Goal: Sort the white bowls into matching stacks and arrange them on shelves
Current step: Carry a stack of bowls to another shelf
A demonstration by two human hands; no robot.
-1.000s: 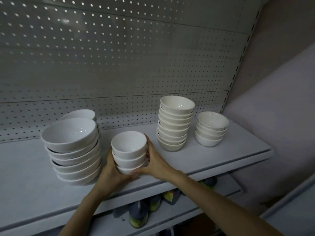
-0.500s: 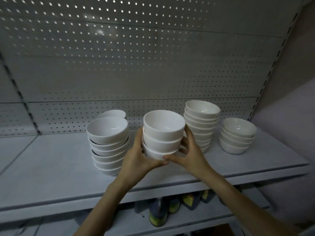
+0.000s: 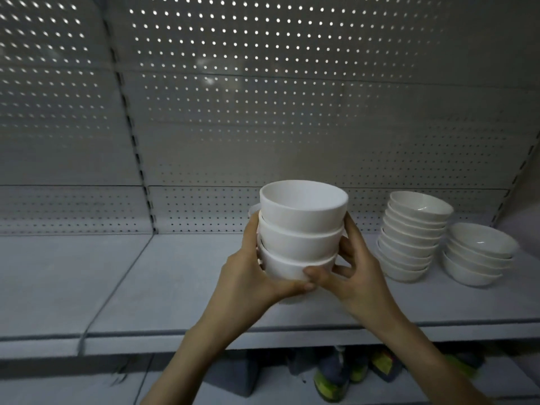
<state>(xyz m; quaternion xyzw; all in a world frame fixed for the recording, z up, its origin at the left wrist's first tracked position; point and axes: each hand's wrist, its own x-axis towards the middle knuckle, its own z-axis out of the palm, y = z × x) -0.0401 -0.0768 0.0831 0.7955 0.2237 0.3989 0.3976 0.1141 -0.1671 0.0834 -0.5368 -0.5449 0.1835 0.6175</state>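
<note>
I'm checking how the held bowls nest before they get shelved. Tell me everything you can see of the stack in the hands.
The held stack is three plain white bowls, nested upright, with steep straight walls and a matte, ceramic-looking finish. The top bowl looks empty. The left hand clasps its left side and the right hand its right, thumbs meeting under the bottom bowl. It is held up in front of the shelf, left of two shallower stacks.

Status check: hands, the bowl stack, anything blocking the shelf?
Left hand and right hand clamp three-bowl stack, lifted above shelf. Two stacks sit right. Left shelf open.
</note>
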